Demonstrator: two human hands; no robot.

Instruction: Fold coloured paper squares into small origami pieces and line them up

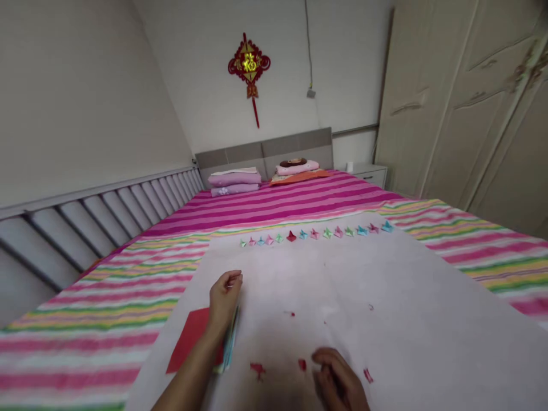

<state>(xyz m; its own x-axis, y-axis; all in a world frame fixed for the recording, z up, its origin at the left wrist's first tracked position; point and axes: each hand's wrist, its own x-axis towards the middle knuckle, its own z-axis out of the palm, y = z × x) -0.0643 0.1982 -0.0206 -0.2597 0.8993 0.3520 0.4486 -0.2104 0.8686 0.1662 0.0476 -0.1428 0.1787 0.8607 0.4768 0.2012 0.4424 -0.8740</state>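
My left hand lies on a stack of coloured paper sheets, red on top, at the left of a white sheet spread over the bed; its fingers curl loosely and its grip on the paper is unclear. Low in the middle, my right hand rests with its fingers curled near small red paper scraps. Far across the white sheet runs a row of several small folded paper figures in pink, blue, green and red.
A striped bed cover surrounds the white sheet. Folded bedding and pillows lie by the headboard. A red knot ornament hangs on the wall. A wardrobe stands at the right, beside a small nightstand.
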